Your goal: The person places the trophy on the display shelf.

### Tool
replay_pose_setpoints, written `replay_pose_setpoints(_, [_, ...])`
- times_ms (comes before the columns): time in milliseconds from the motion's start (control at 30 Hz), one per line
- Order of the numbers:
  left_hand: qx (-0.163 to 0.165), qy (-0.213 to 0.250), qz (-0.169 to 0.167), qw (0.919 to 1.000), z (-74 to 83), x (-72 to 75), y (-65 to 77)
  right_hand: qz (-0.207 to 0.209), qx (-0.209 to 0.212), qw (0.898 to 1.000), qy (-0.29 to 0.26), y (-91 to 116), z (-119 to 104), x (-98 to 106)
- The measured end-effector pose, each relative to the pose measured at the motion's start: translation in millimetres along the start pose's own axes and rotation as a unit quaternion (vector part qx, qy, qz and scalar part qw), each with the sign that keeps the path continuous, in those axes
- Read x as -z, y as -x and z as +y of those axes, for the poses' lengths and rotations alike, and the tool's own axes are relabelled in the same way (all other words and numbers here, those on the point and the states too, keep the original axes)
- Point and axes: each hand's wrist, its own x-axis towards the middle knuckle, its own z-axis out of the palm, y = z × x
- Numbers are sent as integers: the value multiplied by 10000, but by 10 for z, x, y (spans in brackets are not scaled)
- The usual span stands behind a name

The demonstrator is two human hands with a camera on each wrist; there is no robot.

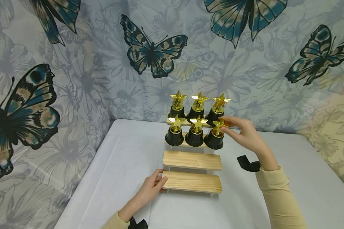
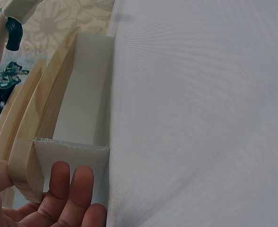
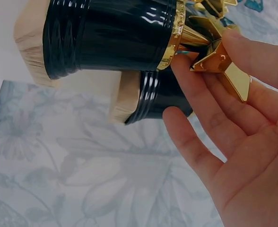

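Observation:
A stepped display stand with wooden shelves bears small trophies, each a gold star on a black base. My right hand (image 1: 245, 135) pinches the star of the right-end trophy (image 1: 214, 140) in the nearer row; its base sits on the second-highest shelf. In the right wrist view, thumb and fingers meet around the gold star (image 3: 214, 54), above the ribbed black base (image 3: 110, 38). My left hand (image 1: 149, 189) grips the left end of the lowest shelf (image 1: 193, 183). The left wrist view shows the thumb against the board's end (image 2: 23, 165), with fingers (image 2: 59, 182) beneath it.
Two more trophies (image 1: 194, 138) stand left in the same row, and three (image 1: 197, 113) line the top shelf behind. Below them is a bare wooden shelf (image 1: 192, 160). White cloth (image 1: 126, 152) covers the table. A butterfly-print curtain (image 1: 103, 79) hangs behind.

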Motion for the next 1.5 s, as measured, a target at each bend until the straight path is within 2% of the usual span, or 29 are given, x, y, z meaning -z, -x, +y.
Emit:
replay_pose_setpoints(300, [-6,104,-11,9999,-9,-3,-5,-18,-93,10000,-18,7,14,-3])
replay_pose_setpoints(533, [-49,-82,-14,10000,-2,-3,-3,73,76,9999,-118,15,-15,-36])
replay_pose_setpoints(833, [-52,-426,38,9991,32,5,7,173,189,9993,255,65,-1,-57])
replay_pose_setpoints(1000, [-58,-534,19,9986,47,19,0,428,231,9979,434,169,28,-36])
replay_pose_setpoints(1167, [-25,-602,-5,9982,36,25,13,644,136,9965,512,359,55,-22])
replay_pose_setpoints(1333, [-71,-706,1,9975,30,46,-1,655,-33,9962,575,533,92,-28])
replay_pose_setpoints(1500, [-302,-932,155,9951,60,64,-39,573,-149,9968,531,658,117,-47])
